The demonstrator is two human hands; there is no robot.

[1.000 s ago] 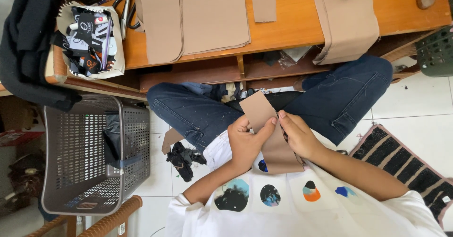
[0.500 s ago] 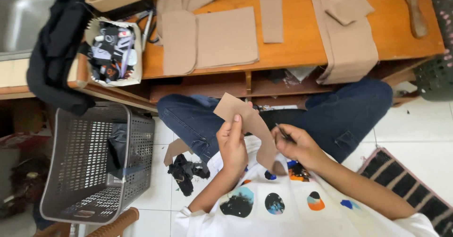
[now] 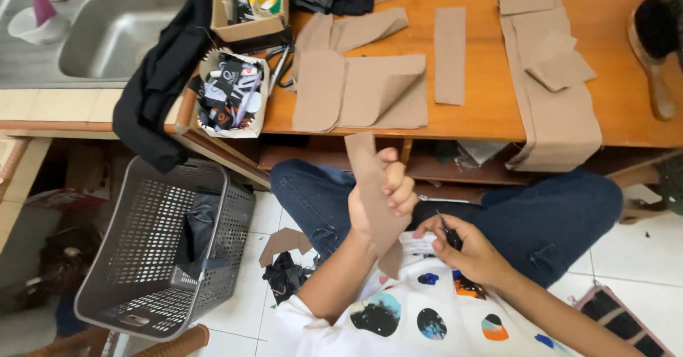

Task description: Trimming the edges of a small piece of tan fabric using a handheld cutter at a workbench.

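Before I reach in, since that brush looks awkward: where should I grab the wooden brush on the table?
Take the brush by its bare wooden handle, coming from above. The handle tapers toward the table's front edge and lies flat, clear of the fabric; the dark bristle head is bulkier.

Left hand [image 3: 380, 193] grips a tan fabric strip [image 3: 370, 193] upright at center; right hand [image 3: 466, 250], at four o'clock, pinches a small dark tool [image 3: 448, 235].

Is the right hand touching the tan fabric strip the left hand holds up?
Apart. The head view shows the right hand lower and off to the side of the tan fabric strip, which only the left hand grips.
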